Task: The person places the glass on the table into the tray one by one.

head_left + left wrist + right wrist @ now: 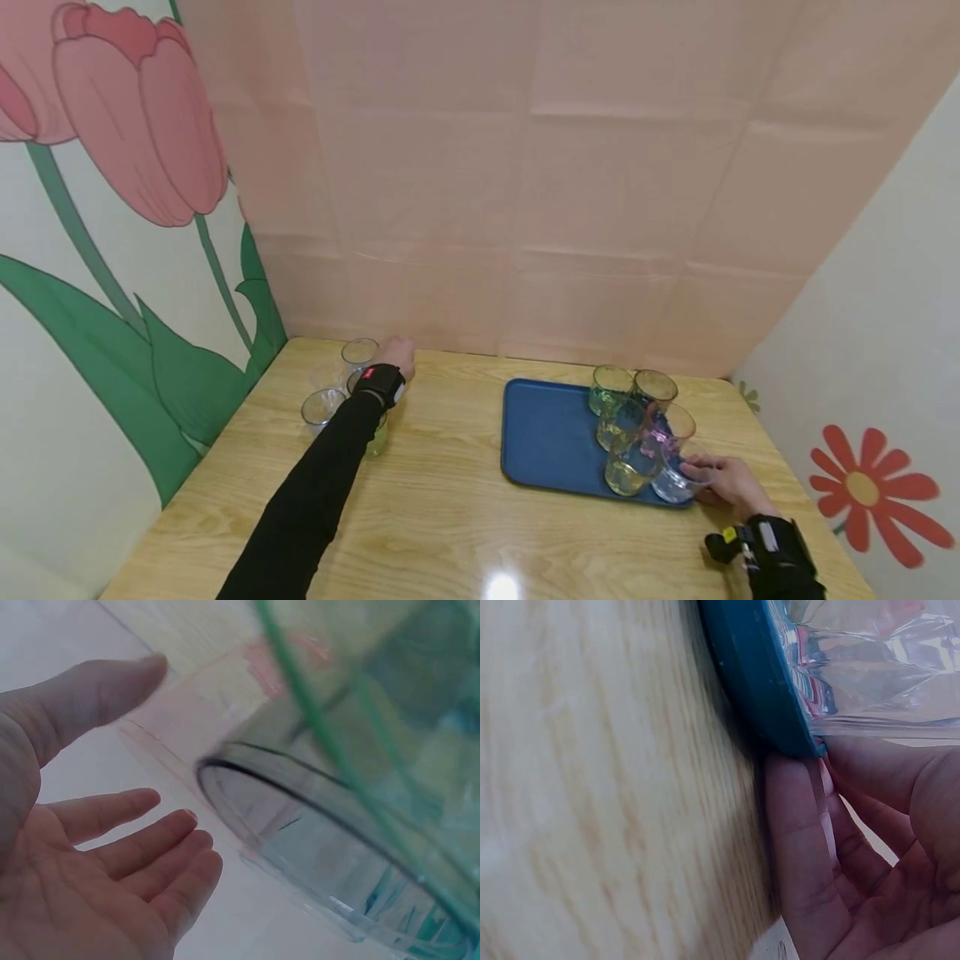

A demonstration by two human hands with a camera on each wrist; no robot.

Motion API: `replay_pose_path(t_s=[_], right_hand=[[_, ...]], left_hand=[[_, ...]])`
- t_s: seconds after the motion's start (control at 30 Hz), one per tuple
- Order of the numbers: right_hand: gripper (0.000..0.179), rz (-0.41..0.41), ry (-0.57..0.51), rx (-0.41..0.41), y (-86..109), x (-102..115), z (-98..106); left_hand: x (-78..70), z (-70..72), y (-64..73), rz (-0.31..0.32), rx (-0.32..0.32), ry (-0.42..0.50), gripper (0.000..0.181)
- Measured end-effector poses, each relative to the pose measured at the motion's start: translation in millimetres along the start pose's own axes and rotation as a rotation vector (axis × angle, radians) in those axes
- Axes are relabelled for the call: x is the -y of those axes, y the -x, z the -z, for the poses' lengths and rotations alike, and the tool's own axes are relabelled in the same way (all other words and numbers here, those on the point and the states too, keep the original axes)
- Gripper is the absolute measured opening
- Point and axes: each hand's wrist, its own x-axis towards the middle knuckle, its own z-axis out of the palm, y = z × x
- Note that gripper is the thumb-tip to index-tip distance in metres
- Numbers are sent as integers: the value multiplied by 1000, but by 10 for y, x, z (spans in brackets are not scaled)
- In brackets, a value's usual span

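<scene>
My left hand (396,357) reaches to the back of the table, beside a group of drinking glasses. In the left wrist view its thumb and fingers (154,847) are spread apart, holding nothing. A pink-tinted glass (202,697), a dark-rimmed glass (262,802) and a green-rimmed glass (322,727) stand near it. On the right, my right hand (727,482) is at the near right corner of a blue tray (551,433). Its thumb and a finger pinch the tray's rim, close against a clear glass (672,482). Several tinted glasses (630,468) stand on the tray's right half.
At the left of the wooden table (450,517), a clear glass (322,408) and a yellow-green glass (377,439) stand by my forearm, which partly hides the group. A pinkish sheet (517,208) hangs behind the table. Painted walls border both sides.
</scene>
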Motion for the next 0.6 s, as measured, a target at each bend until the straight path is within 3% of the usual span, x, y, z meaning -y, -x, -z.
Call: replay_pose_path(t_s=[0.3, 0.6], right_hand=[[38, -4, -113, 18, 15, -8, -20], [44, -3, -81, 22, 9, -3, -7]], left_hand=[[67, -75, 18, 27, -3, 11, 12], [78, -137, 3, 57, 12, 26, 13]])
